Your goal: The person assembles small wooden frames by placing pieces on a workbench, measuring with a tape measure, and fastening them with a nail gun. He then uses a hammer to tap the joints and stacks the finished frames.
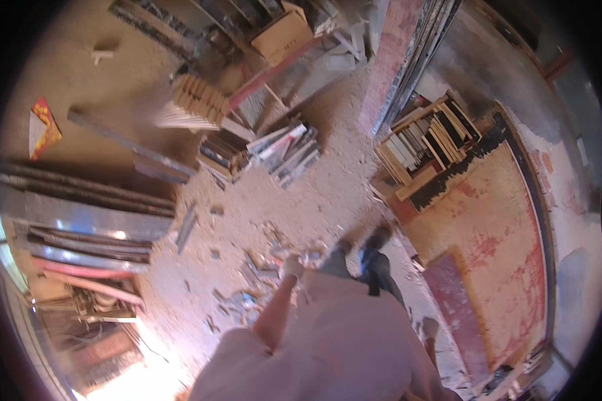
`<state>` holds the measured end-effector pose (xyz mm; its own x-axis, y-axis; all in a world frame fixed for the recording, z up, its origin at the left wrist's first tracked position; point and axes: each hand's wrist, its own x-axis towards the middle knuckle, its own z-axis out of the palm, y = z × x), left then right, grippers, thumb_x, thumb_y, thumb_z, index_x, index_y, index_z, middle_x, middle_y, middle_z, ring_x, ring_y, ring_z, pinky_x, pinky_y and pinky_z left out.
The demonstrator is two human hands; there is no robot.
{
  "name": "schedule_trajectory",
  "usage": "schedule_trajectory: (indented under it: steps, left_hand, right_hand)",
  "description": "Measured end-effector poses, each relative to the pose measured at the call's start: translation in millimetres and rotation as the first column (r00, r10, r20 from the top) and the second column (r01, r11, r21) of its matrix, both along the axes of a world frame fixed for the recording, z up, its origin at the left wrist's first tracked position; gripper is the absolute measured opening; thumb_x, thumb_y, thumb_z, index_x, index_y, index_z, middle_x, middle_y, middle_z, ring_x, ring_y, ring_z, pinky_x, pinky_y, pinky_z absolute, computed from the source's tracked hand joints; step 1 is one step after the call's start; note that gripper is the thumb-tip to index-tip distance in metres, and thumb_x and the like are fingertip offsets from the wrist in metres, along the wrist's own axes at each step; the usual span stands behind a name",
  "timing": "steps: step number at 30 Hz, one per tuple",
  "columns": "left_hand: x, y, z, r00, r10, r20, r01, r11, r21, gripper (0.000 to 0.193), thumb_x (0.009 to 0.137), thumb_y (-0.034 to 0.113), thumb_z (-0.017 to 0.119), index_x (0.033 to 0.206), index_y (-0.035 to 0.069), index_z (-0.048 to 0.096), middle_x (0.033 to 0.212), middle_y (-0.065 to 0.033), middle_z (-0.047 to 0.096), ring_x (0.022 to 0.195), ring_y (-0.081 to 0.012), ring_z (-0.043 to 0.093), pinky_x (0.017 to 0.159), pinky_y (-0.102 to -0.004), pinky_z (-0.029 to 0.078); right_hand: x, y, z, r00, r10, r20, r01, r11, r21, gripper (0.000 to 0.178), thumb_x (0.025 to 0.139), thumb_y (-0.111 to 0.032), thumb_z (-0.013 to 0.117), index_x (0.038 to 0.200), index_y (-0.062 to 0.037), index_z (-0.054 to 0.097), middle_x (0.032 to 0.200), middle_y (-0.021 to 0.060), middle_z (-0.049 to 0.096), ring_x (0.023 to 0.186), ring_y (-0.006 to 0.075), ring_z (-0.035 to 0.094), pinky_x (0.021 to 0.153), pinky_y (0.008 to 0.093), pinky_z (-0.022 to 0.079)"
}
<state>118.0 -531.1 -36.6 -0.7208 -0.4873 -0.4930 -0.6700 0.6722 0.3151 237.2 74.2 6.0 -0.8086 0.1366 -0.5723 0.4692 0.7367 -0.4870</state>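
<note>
My left hand (292, 266), in what looks like a pale glove, hangs beside my body above a floor strewn with wood offcuts (251, 271). Its fingers are too blurred to make out, and I see nothing plainly held in it. Low on the other side my right hand (430, 327) shows as a small greyish shape, close to the reddish plank (456, 314) that leans at the right. Its fingers are unclear too. My shirt hides part of the right arm.
A large reddish board (488, 227) stands to the right, with a crate of wood strips (425, 144) beyond it. Stacked boards (93, 217) lie at the left. Ahead are bundled offcuts (287, 154), a cardboard box (282, 37) and tall leaning panels (401, 63).
</note>
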Motion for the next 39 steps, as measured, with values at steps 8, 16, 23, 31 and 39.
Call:
schedule_trajectory:
  steps: [8, 16, 23, 31, 39]
  left_hand:
    - [16.1, -42.7, -9.3, 0.590, -0.771, 0.240, 0.765, 0.629, 0.139, 0.024, 0.090, 0.027, 0.063, 0.109, 0.018, 0.075, 0.109, -0.0085, 0.075, 0.110, -0.0228, 0.070, 0.091, -0.0389, 0.055]
    - [-104.0, 105.1, -2.3, 0.142, -0.952, 0.271, 0.967, 0.192, 0.168, 0.026, 0.090, 0.024, 0.063, 0.114, 0.016, 0.072, 0.108, -0.0110, 0.073, 0.110, -0.0252, 0.069, 0.087, -0.0416, 0.057]
    - [-148.6, 222.7, 15.1, -0.115, -0.926, 0.358, 0.993, -0.105, 0.047, 0.029, 0.090, 0.022, 0.064, 0.118, 0.014, 0.069, 0.107, -0.0132, 0.072, 0.110, -0.0273, 0.069, 0.083, -0.0440, 0.059]
    - [-60.0, 464.0, 7.2, -0.440, -0.830, 0.343, 0.885, -0.465, 0.012, 0.033, 0.090, 0.019, 0.064, 0.122, 0.012, 0.066, 0.106, -0.0157, 0.070, 0.110, -0.0297, 0.069, 0.079, -0.0468, 0.061]
    - [60.9, 668.3, 13.1, -0.210, -0.977, -0.036, 0.966, -0.213, 0.150, 0.110, 0.067, 0.052, 0.087, 0.146, -0.007, 0.040, 0.141, -0.0223, 0.057, 0.125, -0.0368, 0.059, 0.107, -0.0412, 0.049]
  right_hand:
    - [134.4, -112.9, 107.1, 0.916, -0.101, 0.388, -0.034, 0.944, 0.328, 0.047, 0.096, -0.041, 0.050, 0.098, -0.0019, 0.076, 0.102, 0.0234, 0.074, 0.099, 0.0436, 0.070, 0.090, 0.0526, 0.054]
    - [258.0, -219.3, 85.4, 0.554, -0.793, 0.254, 0.649, 0.602, 0.465, 0.036, 0.091, -0.031, 0.059, 0.098, 0.0003, 0.077, 0.097, 0.0252, 0.074, 0.094, 0.0414, 0.073, 0.082, 0.0486, 0.058]
    - [284.3, -263.8, 90.6, 0.144, -0.953, 0.267, 0.932, 0.221, 0.287, 0.029, 0.085, -0.027, 0.062, 0.093, -0.0047, 0.079, 0.097, 0.0221, 0.075, 0.093, 0.0366, 0.074, 0.080, 0.0477, 0.059]
    - [404.2, -248.0, 33.2, 0.236, -0.878, 0.418, 0.835, 0.403, 0.376, 0.027, 0.088, -0.031, 0.063, 0.098, -0.0144, 0.081, 0.102, 0.0150, 0.077, 0.096, 0.0310, 0.075, 0.083, 0.0432, 0.060]
    - [446.6, -107.9, 88.8, -0.654, -0.732, 0.193, 0.751, -0.659, 0.048, 0.026, 0.085, -0.020, 0.065, 0.104, -0.0093, 0.078, 0.092, 0.0174, 0.076, 0.082, 0.0286, 0.075, 0.080, 0.0411, 0.059]
